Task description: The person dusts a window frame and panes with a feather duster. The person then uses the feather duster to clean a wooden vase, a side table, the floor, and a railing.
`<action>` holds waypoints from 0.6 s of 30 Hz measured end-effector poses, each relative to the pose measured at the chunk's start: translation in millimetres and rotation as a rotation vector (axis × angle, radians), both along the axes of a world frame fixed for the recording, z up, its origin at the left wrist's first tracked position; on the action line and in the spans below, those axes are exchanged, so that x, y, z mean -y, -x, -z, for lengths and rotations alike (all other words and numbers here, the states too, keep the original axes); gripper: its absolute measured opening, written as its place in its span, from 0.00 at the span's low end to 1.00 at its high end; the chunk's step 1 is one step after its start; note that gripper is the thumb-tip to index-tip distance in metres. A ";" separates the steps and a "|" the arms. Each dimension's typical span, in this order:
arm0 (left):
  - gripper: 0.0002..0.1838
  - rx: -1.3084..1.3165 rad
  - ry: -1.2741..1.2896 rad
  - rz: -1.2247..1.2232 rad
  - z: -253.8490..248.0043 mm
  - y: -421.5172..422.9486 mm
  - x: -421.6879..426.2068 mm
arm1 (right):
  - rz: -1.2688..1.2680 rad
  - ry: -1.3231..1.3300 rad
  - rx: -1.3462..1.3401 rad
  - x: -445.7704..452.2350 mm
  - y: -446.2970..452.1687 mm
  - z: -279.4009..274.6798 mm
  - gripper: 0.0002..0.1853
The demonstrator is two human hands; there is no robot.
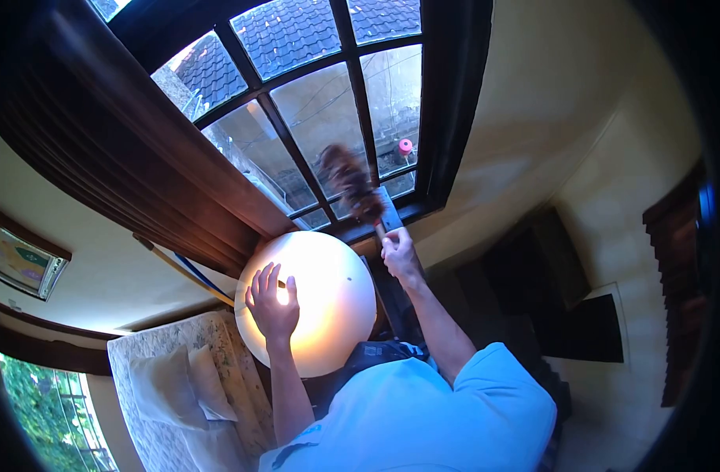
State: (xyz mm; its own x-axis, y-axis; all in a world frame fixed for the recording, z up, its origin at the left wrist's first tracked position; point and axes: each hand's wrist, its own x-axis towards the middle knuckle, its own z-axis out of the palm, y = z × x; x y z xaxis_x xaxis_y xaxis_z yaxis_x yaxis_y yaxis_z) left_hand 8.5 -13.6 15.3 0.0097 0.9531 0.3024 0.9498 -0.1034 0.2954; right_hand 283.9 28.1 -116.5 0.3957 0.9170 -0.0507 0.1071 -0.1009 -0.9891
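A brown feather-like duster (352, 182), blurred by motion, is held up in front of the dark-framed window (316, 102). Its handle sits in my right hand (401, 253), whose fingers are wrapped round it. My left hand (273, 303) rests with fingers spread on, or just over, a large glowing white round lamp shade (336, 315). A small dark opening in the top of the shade shows beside those fingers. Behind my right hand a pale flat object (390, 211) stands by the window sill; what it is I cannot tell.
A brown curtain (139, 149) hangs left of the window. Below left is a mattress (143, 401) with white pillows (167, 385). A yellow-and-blue pole (188, 275) leans behind the lamp. A framed picture (22, 256) hangs at far left. Dark furniture (533, 267) stands at right.
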 end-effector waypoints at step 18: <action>0.23 0.027 -0.006 0.014 1.7 3.4 0.7 | 0.063 -0.073 -0.034 5.1 6.9 -14.0 0.08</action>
